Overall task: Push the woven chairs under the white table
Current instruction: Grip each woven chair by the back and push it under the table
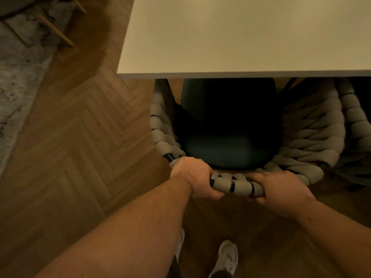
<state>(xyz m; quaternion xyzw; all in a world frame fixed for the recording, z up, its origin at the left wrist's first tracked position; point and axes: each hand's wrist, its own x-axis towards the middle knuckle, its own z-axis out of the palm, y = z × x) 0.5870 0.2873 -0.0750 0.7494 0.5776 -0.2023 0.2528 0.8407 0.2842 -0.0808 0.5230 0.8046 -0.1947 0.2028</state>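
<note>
A woven chair (313, 129) with thick beige rope wound on a black frame and a dark green seat cushion (226, 149) stands in front of me. Its front part is under the white table (241, 37), whose near edge crosses the seat. My left hand (194, 177) grips the top rail of the backrest on the left. My right hand (281, 189) grips the same rail on the right. A second woven chair (359, 121) shows at the right edge, partly under the table.
Herringbone wood floor (80, 127) spreads to the left. A grey patterned rug (18, 77) lies at the far left, with wooden furniture legs (54, 29) on it. My white shoes (226, 257) stand on the floor just behind the chair.
</note>
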